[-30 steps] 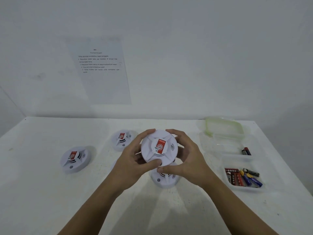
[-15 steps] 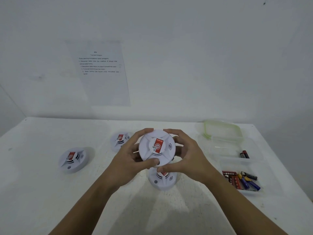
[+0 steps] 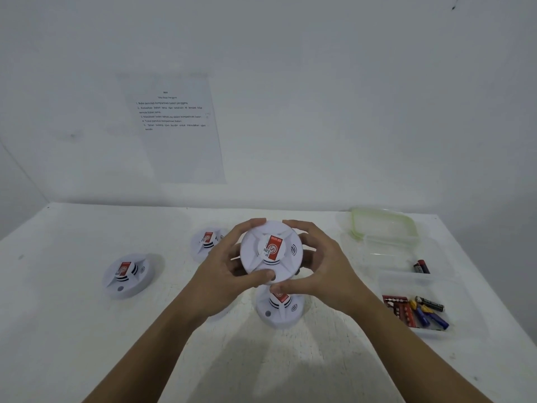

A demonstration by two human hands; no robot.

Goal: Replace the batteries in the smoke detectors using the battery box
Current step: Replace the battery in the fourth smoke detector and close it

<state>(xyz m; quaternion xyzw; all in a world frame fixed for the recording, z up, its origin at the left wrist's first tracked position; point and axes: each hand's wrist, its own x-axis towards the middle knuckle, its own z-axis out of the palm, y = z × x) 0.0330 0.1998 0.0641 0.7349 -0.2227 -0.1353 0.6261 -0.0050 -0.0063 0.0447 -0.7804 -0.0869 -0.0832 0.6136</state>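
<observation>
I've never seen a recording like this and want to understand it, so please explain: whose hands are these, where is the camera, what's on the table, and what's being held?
No machine here: a person works with bare hands, and the one picture comes from a wide-angle camera worn on their head, looking forward and down. The left hand and right hand grip a round white smoke detector by its rim, above the white table. Three more lie on the table: a detector at the left, a detector further back, a detector just below the hands. On the right stand two clear plastic boxes: the nearer box holds assorted batteries, the farther box a couple more. A green-rimmed lid sits behind them, and a printed sheet hangs on the wall.
</observation>
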